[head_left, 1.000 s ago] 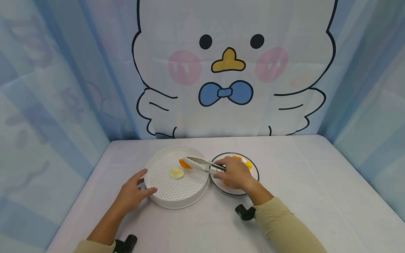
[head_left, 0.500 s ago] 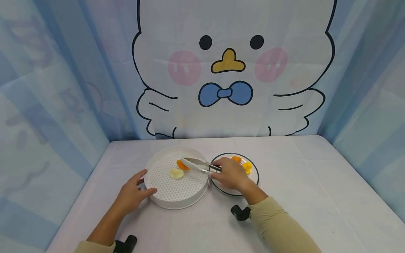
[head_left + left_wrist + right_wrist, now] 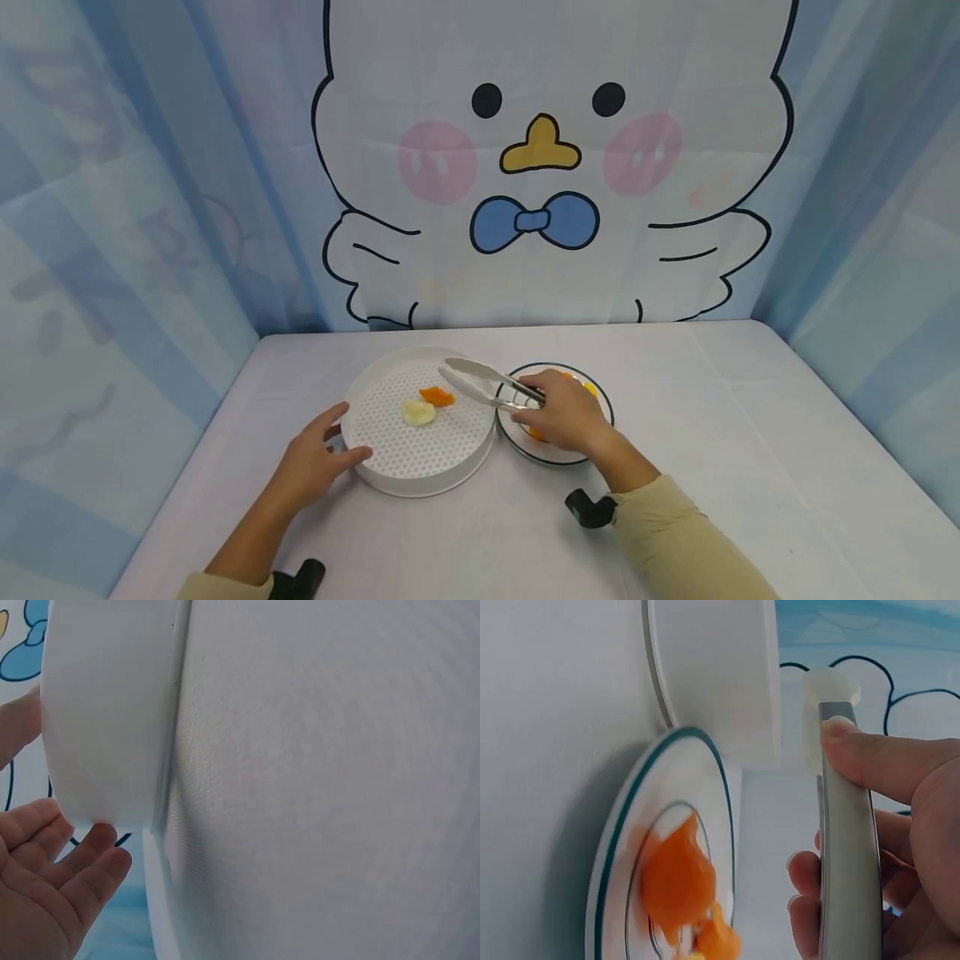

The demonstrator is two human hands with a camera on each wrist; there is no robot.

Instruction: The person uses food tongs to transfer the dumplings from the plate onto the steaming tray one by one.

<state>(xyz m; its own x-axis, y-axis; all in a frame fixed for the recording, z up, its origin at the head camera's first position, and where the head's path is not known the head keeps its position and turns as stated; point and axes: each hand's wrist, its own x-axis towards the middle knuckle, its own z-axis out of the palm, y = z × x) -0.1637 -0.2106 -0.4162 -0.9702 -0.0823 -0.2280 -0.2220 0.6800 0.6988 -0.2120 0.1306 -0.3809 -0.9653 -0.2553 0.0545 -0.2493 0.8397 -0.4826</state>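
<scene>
In the head view, my left hand rests its spread fingers and thumb against the left side of a white round perforated steamer tray. The left wrist view shows loosely extended fingers at the tray's wall. On the tray lie a pale yellow piece and an orange piece, close together. My right hand grips metal tongs with white tips, held over the tray's right edge. Nothing is between the parted tips. Below my right hand is a dark-rimmed white plate, partly hidden.
Orange pieces and yellow bits lie on the plate, which stands close against the tray's right side. Both rest on a white-covered table. A printed curtain hangs behind the table's far edge.
The tongs have let go of the orange piece, which now lies on the tray beside the pale one. My right hand has drawn back slightly right; the left hand stays put.
</scene>
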